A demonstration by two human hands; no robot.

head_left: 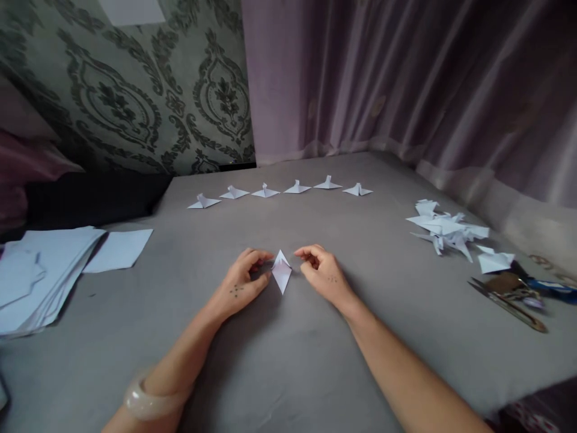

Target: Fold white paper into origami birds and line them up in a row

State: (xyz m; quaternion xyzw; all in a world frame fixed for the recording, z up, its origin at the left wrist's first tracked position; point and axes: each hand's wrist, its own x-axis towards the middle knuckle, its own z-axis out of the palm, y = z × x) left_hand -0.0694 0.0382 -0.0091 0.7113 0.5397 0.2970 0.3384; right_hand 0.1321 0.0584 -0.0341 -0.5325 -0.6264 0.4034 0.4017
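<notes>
A small white folded paper diamond (pixel 282 278) lies in front of me, with a crease across its middle and one point towards me. Close by its left corner is my left hand (pixel 243 281), thumb and curled fingers apart; whether the tips touch the paper I cannot tell. To the right of the paper, a small gap away, my right hand (pixel 325 273) is loosely bent with its index finger stretched forward and nothing seen in it. Both forearms rest near the grey cloth surface (pixel 288 373).
Folded paper birds (pixel 265 191) stand in a row at the back. More folded paper pieces (pixel 446 227) are heaped at right, near scissors (pixel 509 305) and other tools. White paper sheets (pixel 49 282) are stacked at left. A purple curtain (pixel 342 78) hangs behind.
</notes>
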